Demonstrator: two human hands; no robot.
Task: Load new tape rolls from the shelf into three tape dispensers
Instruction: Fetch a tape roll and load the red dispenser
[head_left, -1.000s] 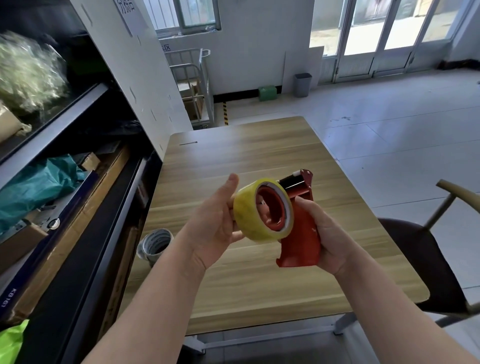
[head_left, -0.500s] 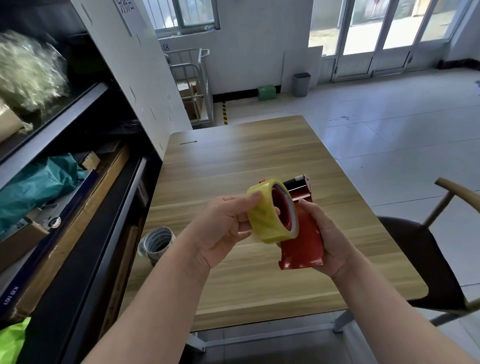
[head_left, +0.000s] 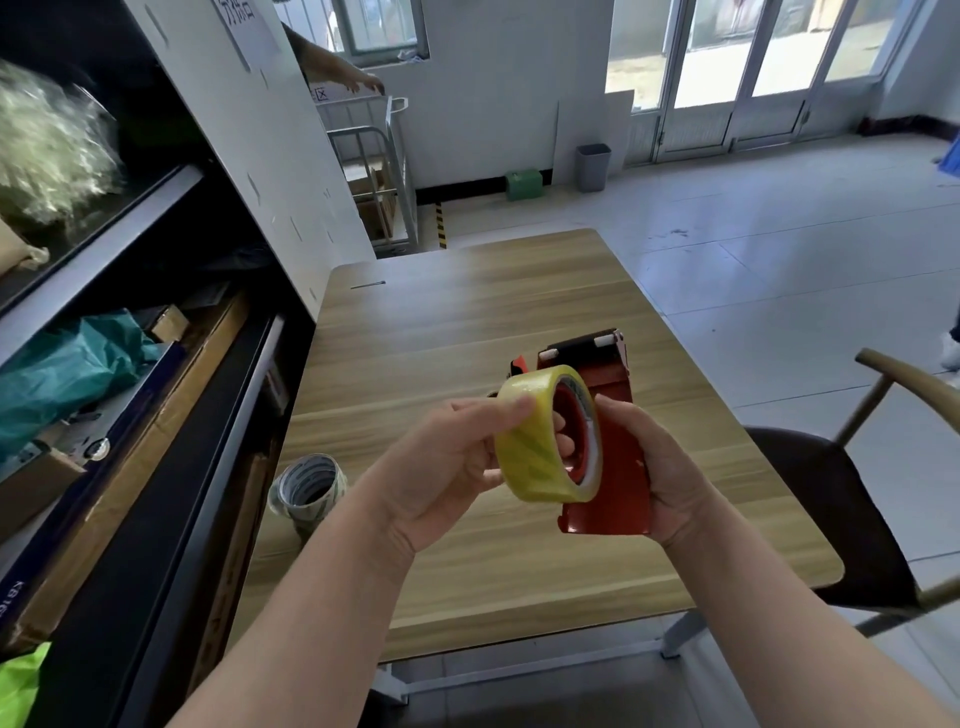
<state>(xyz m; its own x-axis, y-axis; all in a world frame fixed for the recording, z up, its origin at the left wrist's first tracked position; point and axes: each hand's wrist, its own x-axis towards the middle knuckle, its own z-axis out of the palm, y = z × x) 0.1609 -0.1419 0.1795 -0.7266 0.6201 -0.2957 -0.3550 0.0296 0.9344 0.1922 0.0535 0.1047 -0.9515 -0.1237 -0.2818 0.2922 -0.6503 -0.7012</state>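
Gleaming yellow tape roll (head_left: 540, 457), red dispenser (head_left: 613, 452)

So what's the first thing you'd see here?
The bright yellow tape roll, gripped by the left hand in mid-frame above the wooden table. It sits against the red tape dispenser held by the right hand. More tape rolls stand stacked at the table's left edge.

Stockroom, shelf (head_left: 130, 218) of cardboard boxes (head_left: 156, 415), roll cage (head_left: 379, 171), wooden table (head_left: 467, 322)
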